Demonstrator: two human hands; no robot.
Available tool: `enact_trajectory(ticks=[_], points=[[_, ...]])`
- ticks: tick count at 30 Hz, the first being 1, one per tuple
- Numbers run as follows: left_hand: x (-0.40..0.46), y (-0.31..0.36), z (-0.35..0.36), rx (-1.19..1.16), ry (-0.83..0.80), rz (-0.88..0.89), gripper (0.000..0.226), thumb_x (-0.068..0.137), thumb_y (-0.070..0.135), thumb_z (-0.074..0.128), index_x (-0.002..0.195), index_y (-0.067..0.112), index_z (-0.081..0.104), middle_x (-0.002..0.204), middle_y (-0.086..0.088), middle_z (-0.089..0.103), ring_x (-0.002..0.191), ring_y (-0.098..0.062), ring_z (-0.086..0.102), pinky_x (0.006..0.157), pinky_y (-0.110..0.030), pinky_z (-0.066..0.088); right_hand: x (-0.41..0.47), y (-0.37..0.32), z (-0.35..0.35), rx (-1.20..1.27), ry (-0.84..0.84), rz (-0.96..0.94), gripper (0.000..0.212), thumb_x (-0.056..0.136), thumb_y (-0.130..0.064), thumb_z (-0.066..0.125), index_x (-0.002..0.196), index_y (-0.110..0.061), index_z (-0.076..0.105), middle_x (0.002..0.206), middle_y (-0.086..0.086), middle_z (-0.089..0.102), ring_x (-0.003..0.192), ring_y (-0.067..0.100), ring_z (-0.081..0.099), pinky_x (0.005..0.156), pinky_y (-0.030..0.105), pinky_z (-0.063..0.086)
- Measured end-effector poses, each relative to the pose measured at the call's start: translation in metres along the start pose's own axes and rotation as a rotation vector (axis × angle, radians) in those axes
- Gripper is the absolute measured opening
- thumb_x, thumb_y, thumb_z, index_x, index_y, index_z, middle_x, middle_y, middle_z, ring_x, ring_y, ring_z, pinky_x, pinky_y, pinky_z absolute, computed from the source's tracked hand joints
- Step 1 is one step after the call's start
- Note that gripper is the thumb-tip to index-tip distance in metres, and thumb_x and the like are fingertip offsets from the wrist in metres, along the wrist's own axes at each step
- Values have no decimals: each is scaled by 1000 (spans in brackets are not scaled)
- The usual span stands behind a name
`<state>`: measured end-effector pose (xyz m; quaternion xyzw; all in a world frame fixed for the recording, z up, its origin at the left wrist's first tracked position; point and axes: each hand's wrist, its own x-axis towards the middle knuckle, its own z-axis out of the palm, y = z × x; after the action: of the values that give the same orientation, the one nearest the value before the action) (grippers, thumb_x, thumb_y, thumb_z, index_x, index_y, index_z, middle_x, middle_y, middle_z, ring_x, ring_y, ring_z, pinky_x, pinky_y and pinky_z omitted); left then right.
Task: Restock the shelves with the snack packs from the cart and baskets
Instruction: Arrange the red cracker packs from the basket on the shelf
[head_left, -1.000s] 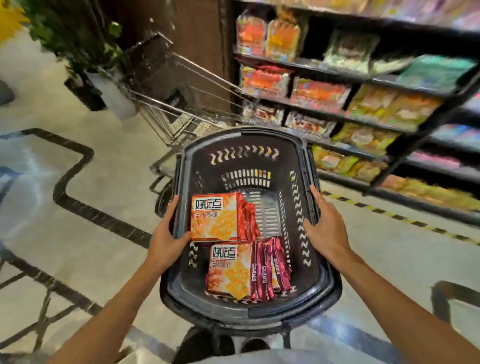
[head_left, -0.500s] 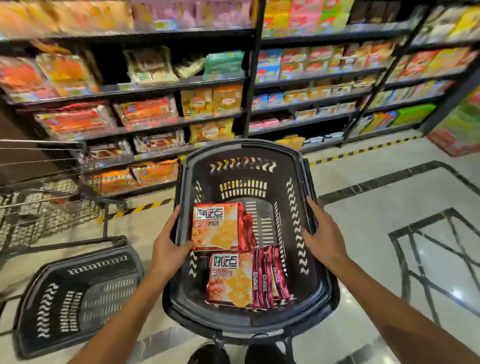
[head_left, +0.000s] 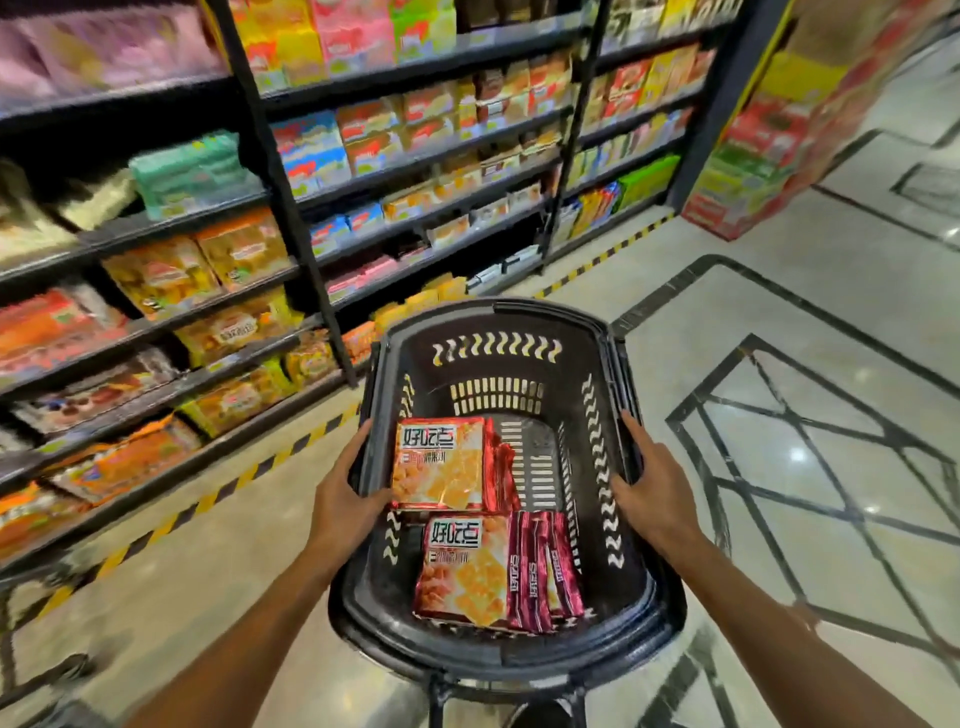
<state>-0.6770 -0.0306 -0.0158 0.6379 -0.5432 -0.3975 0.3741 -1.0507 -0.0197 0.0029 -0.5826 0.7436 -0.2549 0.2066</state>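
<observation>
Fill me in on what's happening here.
A person carries a black basket along a snack aisle, left hand and right hand gripping its side rims. Two stacks of red-and-orange cracker packs lie inside. The stocked shelves stand to the left; nothing has been taken out yet.
</observation>
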Motion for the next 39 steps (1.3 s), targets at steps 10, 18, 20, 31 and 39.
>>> enact_trajectory(ticks=[10, 18, 20, 31, 39], points=[[135, 68, 95, -28, 61, -63, 91, 80, 5, 83, 154, 33, 37, 141, 14, 46, 123, -6, 47, 105, -33, 44, 195, 47, -33, 20, -41, -52, 80, 89, -36, 71, 154, -46, 26, 108, -1, 58, 102, 18, 61, 80, 33, 51], [260, 64, 129, -91, 187, -118, 94, 78, 1, 83, 147, 48, 40, 150, 7, 50, 137, -16, 48, 113, -45, 44, 363, 34, -14, 7, -136, -146, 77, 91, -34, 68, 155, -45, 26, 121, -1, 61, 111, 19, 59, 86, 35, 52], [299, 59, 136, -113, 209, -122, 92, 78, 1, 83, 147, 45, 41, 150, 7, 50, 137, -16, 48, 113, -46, 43, 406, 25, -3, -2, -147, -149, 77, 92, -34, 69, 155, -42, 26, 125, -1, 61, 116, 19, 58, 89, 38, 54], [467, 52, 161, -133, 331, -221, 88, 81, 2, 81, 153, 33, 40, 151, 17, 45, 140, -4, 39, 114, -30, 38, 621, -20, 52, -81, -296, -233, 87, 90, -21, 72, 157, -43, 21, 129, 2, 59, 116, 21, 57, 89, 44, 55], [543, 16, 183, -120, 447, -377, 93, 79, -6, 80, 152, 36, 41, 136, 44, 47, 122, 24, 44, 96, -1, 40, 745, -32, 131, -72, -504, -312, 86, 93, -25, 70, 157, -47, 17, 127, 2, 57, 103, 21, 60, 77, 37, 53]])
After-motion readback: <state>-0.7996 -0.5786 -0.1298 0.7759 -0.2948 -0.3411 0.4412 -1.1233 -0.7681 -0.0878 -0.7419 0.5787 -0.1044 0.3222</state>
